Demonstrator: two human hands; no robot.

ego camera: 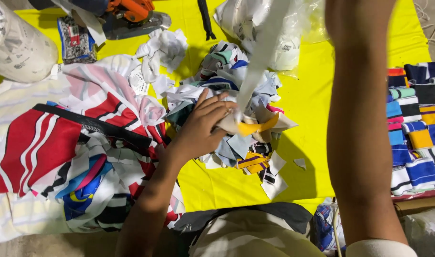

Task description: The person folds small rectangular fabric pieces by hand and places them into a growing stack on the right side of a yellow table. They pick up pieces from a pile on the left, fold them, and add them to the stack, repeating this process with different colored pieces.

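My left hand point(203, 126) presses down on a heap of small fabric scraps point(236, 95) lying on the yellow table cover point(312, 95), its fingers pinching the lower end of a long white fabric strip point(262, 52). That strip rises up and to the right, out of the top of the view. My right forearm point(360, 119) stands upright at the right; the hand itself is above the frame edge, so what it grips is hidden. A yellow scrap point(255, 127) lies just under the left fingers.
A pile of red, white, black and blue printed cloth pieces point(84, 157) lies at the left. Stacked folded ribbed bands in several colours point(415, 128) sit at the right edge. An orange power tool point(132, 14), a white bag point(17, 43) and clear plastic bags point(284, 28) lie at the back.
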